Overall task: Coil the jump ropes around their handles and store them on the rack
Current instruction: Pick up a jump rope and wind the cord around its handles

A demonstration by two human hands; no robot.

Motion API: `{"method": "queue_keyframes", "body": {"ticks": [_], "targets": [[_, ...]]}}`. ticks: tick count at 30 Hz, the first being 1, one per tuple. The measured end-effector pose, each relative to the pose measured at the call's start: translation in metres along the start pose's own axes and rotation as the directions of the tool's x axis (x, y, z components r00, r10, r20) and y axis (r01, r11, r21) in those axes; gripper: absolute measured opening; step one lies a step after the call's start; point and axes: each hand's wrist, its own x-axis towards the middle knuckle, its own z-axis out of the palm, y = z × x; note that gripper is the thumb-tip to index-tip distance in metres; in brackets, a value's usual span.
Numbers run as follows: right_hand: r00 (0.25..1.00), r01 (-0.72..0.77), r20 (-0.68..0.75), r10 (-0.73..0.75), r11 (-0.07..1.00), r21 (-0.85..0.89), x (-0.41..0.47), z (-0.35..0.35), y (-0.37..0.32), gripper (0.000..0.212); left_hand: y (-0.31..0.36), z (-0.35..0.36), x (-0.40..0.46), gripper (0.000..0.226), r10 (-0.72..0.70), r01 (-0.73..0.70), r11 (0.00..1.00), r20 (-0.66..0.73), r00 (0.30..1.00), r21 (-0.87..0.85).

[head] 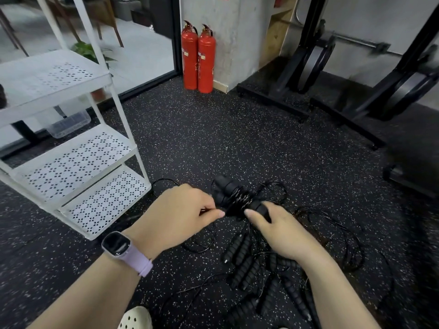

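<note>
A pair of black ribbed jump rope handles (231, 193) is held together above the floor, with thin black cord wound around their middle. My right hand (276, 230) grips the near end of the handles. My left hand (180, 213) pinches the thin cord just left of the wound part. Several more black handles (247, 264) and loose tangled cord (337, 233) lie on the floor beneath and to the right. The white rack (78, 160) with perforated shelves stands at the left; the shelves I can see hold nothing.
The floor (213, 143) is black speckled rubber. Two red fire extinguishers (198, 60) stand by a concrete pillar at the back. Black gym machine frames (356, 91) fill the right rear. A clear plastic bin (69, 124) sits behind the rack. A white clog (135, 318) shows at the bottom.
</note>
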Motion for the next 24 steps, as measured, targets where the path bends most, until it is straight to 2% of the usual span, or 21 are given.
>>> {"method": "queue_keyframes", "body": {"ticks": [2, 5, 10, 14, 19, 24], "targets": [[0.995, -0.006, 0.102, 0.017, 0.994, -0.107, 0.0, 0.004, -0.003, 0.031, 0.001, 0.0, 0.0, 0.053, 0.045, -0.042, 0.995, -0.027, 0.999, 0.092], [0.975, -0.022, 0.214, 0.059, 0.985, -0.17, -0.004, 0.006, -0.006, 0.021, 0.005, -0.001, -0.001, 0.059, 0.069, -0.069, 0.984, 0.003, 0.998, 0.164], [0.939, 0.02, 0.341, 0.057, 0.976, -0.217, -0.011, 0.007, -0.008, 0.031, 0.011, 0.0, 0.001, 0.072, 0.058, -0.064, 0.985, 0.044, 0.997, 0.158], [0.905, 0.07, 0.425, 0.011, 0.982, -0.173, -0.018, 0.0, -0.008, 0.054, 0.008, -0.001, 0.0, 0.072, -0.024, 0.028, 0.999, 0.096, 0.995, -0.039], [0.822, 0.149, 0.553, -0.14, 0.988, 0.029, -0.029, -0.023, -0.007, 0.024, 0.004, 0.0, 0.0, 0.091, -0.06, 0.092, 0.961, 0.126, 0.99, -0.259], [0.741, 0.186, 0.591, -0.318, 0.943, 0.275, -0.034, -0.03, -0.001, 0.025, 0.01, -0.003, 0.004, 0.081, 0.004, 0.081, 0.87, 0.17, 0.985, -0.487]]}}
